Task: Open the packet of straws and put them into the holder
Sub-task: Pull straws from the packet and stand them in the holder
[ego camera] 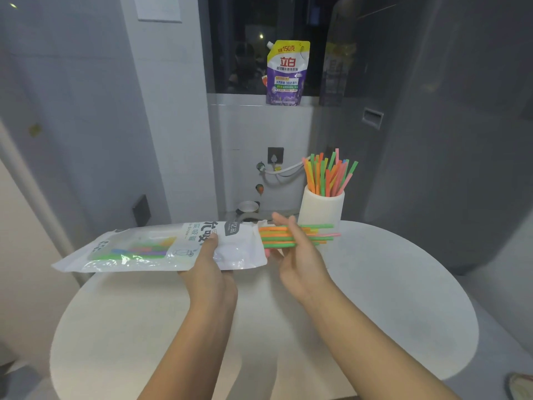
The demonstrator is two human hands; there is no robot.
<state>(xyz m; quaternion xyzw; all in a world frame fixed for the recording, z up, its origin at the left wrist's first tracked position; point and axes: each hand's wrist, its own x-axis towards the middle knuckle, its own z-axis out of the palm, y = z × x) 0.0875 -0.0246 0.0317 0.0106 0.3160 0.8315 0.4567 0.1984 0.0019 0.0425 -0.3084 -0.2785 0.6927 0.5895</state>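
A round white desk fills the lower half of the view, with both forearms reaching in over it from the near edge. Held above the desk, roughly level and lengthwise left to right, is the white packet of straws, its clear window showing green, blue and purple straws still inside toward the left end. The left hand grips the packet near its right, opened end, thumb on top and fingers curled underneath. Just to the right, the right hand pinches a bundle of drawn straws, green, orange and pink; the fingers are fairly straight and extended over the bundle, and the straws pass between fingers and thumb. The bundle's left ends sit at or just inside the packet mouth; its right ends project past the hand toward the holder. The white cylindrical holder stands upright on the far side of the desk, just behind and to the right of the right hand, not touched by either hand. It already carries a fan of upright straws in orange, green and pink. On the ledge behind, well apart, stands a purple and yellow detergent pouch.
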